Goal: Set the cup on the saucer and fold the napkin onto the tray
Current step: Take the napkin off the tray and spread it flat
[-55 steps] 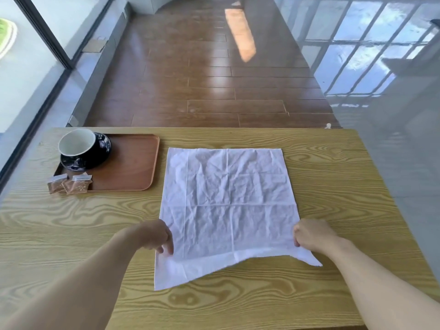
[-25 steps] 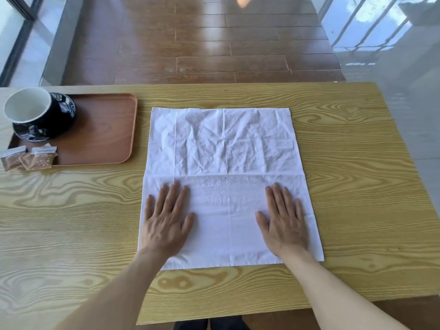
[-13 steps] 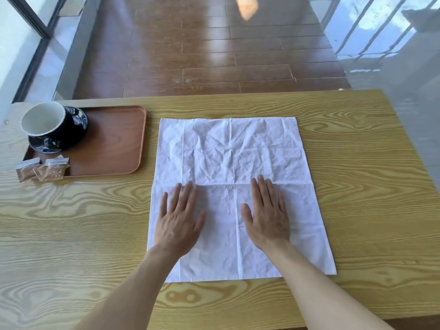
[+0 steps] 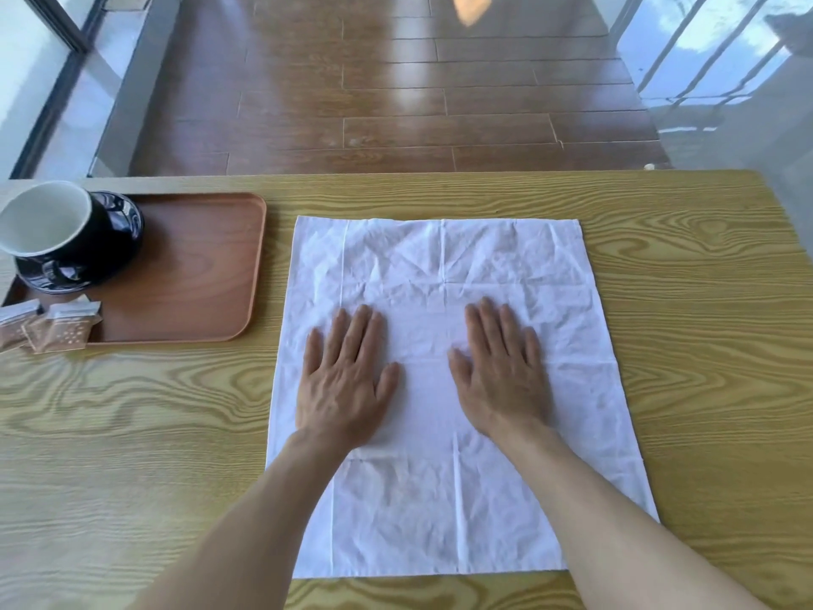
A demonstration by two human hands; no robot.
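Status check. Cup (image 4: 48, 226) is already sitting on the saucer (image 4: 116, 233), at the far-left corner of the tray (image 4: 193, 279) — that half looks done. The tray sits at the far-left corner of the tabletop (image 4: 686, 323), with small brown sachets (image 4: 57, 330) overhanging its near-left edge.

Napkin (image 4: 444, 257) is not on the tray yet. It lies spread on the tabletop, centre, just right of the tray and apart from it. Creased and wrinkled, with a faint horizontal line across the middle under the palms; I can't tell whether that is a doubled layer or only an old crease.

Left hand (image 4: 343, 385) and right hand (image 4: 501, 380) both lie palm-down on the middle of the cloth, side by side, fingers stretched flat and loose — pressing, grasping nothing.

My read: smoothing or creasing step, early in the fold. Left to do: fold it down to something that fits the bare right part of the tray, then lift it across. Main risk is the thin cloth springing open or skewing when picked up.
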